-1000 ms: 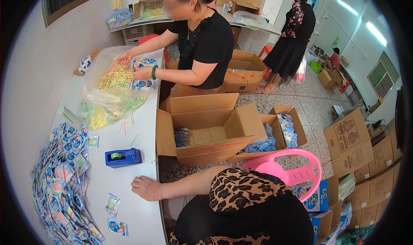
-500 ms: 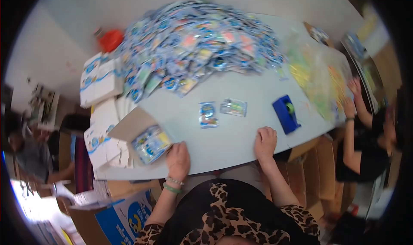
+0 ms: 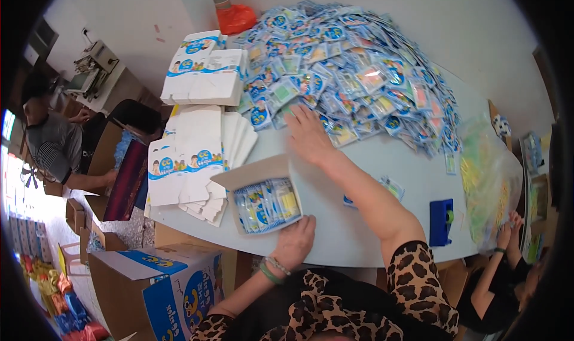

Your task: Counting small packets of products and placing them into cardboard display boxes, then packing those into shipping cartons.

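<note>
Reaching to the near edge of the heap (image 3: 353, 72), the right grip (image 3: 309, 136) lies palm down with fingers extended; whether it has hold of a packet cannot be told. The left grip (image 3: 296, 242) is half curled at the near right corner of the box (image 3: 256, 172), seemingly touching it; its fingertips are partly hidden, so I cannot tell if it pinches anything.

The box stands just ahead and left of the left grip, flap up, part-filled at least with packets (image 3: 266, 204) on edge. Judging by the heap, far more are left outside than in.

Counted: one open box; several packets in it, overlapping too much to number; heap beyond counting. Two loose packets (image 3: 392, 187) lie on the surface (image 3: 335, 236) behind the right grip, one either side of the forearm. One tape dispenser (image 3: 441, 222) sits farther right; two piles of white cartons (image 3: 203, 84) (image 3: 182, 188) stand left of the right grip.
</note>
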`<state>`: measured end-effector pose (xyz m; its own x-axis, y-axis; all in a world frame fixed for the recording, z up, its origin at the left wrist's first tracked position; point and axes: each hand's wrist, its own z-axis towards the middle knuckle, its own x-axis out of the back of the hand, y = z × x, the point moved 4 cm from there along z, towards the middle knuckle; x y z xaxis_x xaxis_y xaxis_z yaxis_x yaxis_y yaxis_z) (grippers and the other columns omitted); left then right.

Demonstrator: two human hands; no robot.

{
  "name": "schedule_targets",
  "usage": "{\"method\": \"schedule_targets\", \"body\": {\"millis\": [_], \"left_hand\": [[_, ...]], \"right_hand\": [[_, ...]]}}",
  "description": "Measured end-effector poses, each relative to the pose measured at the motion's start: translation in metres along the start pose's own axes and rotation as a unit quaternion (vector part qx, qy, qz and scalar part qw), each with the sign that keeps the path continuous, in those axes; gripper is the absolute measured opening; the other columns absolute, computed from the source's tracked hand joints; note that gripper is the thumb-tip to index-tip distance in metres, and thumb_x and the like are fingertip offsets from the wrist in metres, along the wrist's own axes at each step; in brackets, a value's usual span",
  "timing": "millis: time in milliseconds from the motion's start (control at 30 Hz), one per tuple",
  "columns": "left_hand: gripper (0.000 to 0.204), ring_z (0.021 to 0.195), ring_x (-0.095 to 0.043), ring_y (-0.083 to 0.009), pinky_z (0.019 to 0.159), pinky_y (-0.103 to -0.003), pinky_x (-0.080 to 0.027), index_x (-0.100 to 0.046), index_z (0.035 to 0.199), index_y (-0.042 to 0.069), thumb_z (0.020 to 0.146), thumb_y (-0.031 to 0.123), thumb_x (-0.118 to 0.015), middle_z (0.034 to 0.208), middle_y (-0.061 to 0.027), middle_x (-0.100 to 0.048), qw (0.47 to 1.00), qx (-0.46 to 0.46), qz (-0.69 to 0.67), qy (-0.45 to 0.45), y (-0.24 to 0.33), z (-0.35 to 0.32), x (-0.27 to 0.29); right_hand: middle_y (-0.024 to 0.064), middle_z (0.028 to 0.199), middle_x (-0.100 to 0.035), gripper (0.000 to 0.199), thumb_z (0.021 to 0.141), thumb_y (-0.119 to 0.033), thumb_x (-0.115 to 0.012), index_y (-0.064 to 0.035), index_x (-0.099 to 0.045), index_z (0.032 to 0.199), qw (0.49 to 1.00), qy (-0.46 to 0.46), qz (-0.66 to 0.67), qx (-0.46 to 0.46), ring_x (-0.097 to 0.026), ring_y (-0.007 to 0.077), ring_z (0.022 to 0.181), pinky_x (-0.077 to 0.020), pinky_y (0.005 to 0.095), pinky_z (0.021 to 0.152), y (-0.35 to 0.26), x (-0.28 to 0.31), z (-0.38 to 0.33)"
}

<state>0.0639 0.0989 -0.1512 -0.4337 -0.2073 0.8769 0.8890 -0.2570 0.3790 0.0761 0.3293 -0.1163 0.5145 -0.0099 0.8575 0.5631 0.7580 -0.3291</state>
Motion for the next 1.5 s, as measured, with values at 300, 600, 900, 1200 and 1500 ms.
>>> {"method": "schedule_targets", "body": {"millis": [300,600,900,1200,1500], "left_hand": [[0.024,0.065,-0.058,-0.0191,0.057,-0.03,-0.049,-0.057,0.1,0.001,0.077,0.005,-0.058,0.081,-0.0065,-0.052,0.999,-0.035,0.006,-0.007,-0.004,0.005,0.003],[0.03,0.076,-0.06,-0.0208,0.065,-0.031,-0.05,-0.056,0.105,0.001,0.076,0.009,-0.056,0.09,-0.0075,-0.055,0.998,-0.026,0.011,-0.051,-0.011,0.001,0.002],[0.025,0.071,-0.059,-0.0218,0.061,-0.032,-0.049,-0.056,0.103,0.0,0.079,0.007,-0.057,0.087,-0.0078,-0.053,0.998,-0.044,-0.033,-0.01,-0.008,0.002,0.012],[0.022,0.069,-0.06,-0.0224,0.059,-0.032,-0.048,-0.056,0.1,-0.001,0.079,0.004,-0.057,0.083,-0.0089,-0.052,0.997,-0.022,-0.071,0.002,-0.012,0.001,0.007],[0.023,0.071,-0.059,-0.0223,0.062,-0.032,-0.048,-0.057,0.099,-0.001,0.077,0.005,-0.059,0.082,-0.0077,-0.053,0.998,-0.043,-0.054,0.01,-0.005,0.004,0.008]], "right_hand": [[0.0161,0.147,-0.035,0.059,0.083,-0.033,-0.057,-0.0115,-0.044,0.136,0.982,-0.155,-0.11,0.002,-0.024,0.034,0.14,-0.0142,0.053,0.114,0.002,-0.073,0.121],[0.012,0.143,-0.042,0.037,0.078,-0.022,-0.055,-0.0169,-0.061,0.114,0.982,-0.143,-0.106,0.064,-0.039,0.0315,0.131,-0.0248,0.0548,0.108,0.02,-0.065,0.07],[0.0097,0.143,-0.042,0.043,0.072,-0.015,-0.06,-0.0121,-0.056,0.114,0.981,-0.172,-0.082,0.046,-0.043,0.0291,0.125,-0.025,0.0514,0.108,0.017,0.035,-0.086],[0.0093,0.127,-0.053,0.04,0.079,-0.018,-0.06,-0.0127,-0.058,0.119,0.832,-0.463,-0.279,-0.125,-0.047,0.0291,0.12,-0.022,0.0533,0.11,-0.016,0.064,-0.068],[0.0141,0.142,-0.04,0.049,0.081,-0.03,-0.058,-0.0172,-0.052,0.128,0.985,-0.071,-0.158,-0.003,-0.03,0.034,0.135,-0.0144,0.0557,0.112,0.01,-0.064,0.127]]}}
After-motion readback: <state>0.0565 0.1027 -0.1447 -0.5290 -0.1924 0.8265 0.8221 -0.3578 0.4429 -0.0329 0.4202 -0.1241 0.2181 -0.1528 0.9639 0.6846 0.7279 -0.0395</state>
